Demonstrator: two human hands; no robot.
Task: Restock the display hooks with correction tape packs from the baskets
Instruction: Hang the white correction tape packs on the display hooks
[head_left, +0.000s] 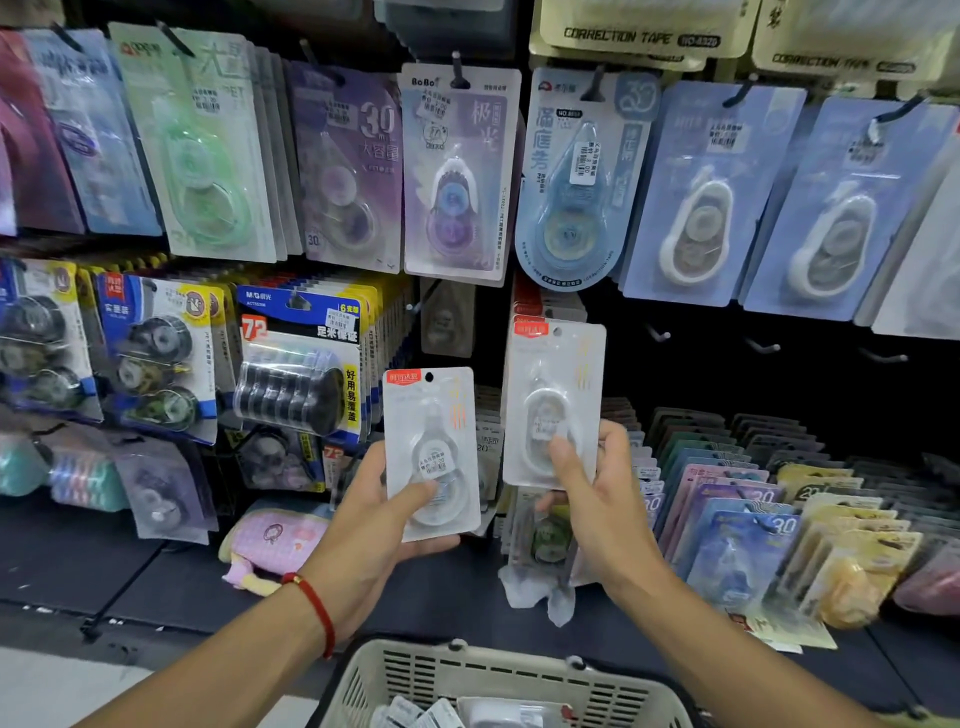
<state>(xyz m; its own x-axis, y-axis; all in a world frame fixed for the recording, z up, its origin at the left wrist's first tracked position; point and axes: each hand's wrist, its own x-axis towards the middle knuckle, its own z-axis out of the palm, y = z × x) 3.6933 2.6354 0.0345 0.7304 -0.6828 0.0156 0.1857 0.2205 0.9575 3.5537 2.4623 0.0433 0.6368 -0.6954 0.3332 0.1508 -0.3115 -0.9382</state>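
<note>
The little hole at the top of the white pack (553, 402) could have missed its hook, because the right hand (597, 499) held it only near the bottom and the top could wobble, so the pack might have dropped onto the shelf (441, 587) edge. The right hand was lifted up with its fingers (563, 457) clamped on that pack, close under the hanging row. The left hand (387, 512) sat lower, its thumb and fingers clamped on a second white pack (434, 452), above the basket (498, 680).

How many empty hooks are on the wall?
3 that I can see: a left hook, a middle hook and a right hook, in a row above the right hand. Packs may hide more.
</note>
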